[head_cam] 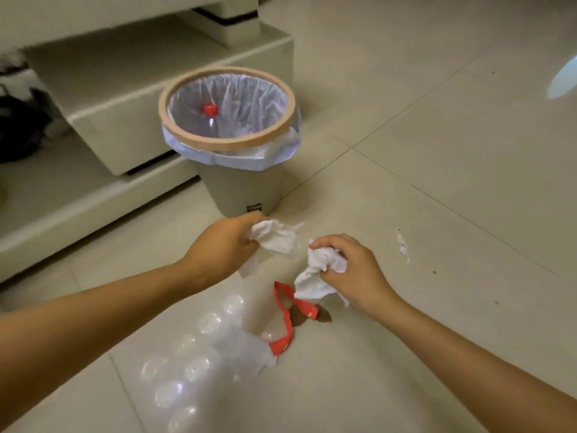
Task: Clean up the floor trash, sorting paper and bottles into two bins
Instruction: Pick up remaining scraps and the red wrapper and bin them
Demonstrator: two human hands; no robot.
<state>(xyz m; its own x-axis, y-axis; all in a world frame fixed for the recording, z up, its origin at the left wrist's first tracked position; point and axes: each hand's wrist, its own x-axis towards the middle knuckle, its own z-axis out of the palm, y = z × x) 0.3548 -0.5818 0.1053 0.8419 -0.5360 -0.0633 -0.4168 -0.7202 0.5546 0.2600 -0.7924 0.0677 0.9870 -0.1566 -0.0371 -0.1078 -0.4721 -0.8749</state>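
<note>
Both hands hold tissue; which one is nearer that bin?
The left hand, holding crumpled white tissue, is just in front of the grey lined bin. The right hand is farther back.

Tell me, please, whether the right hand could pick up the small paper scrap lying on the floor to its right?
Probably not yet: the floor between is bare, but the right hand is already full, closed on a crumpled tissue, so the paper scrap must wait.

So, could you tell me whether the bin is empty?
Not empty: a clear bottle with a red cap lies inside the lined bin.
</note>
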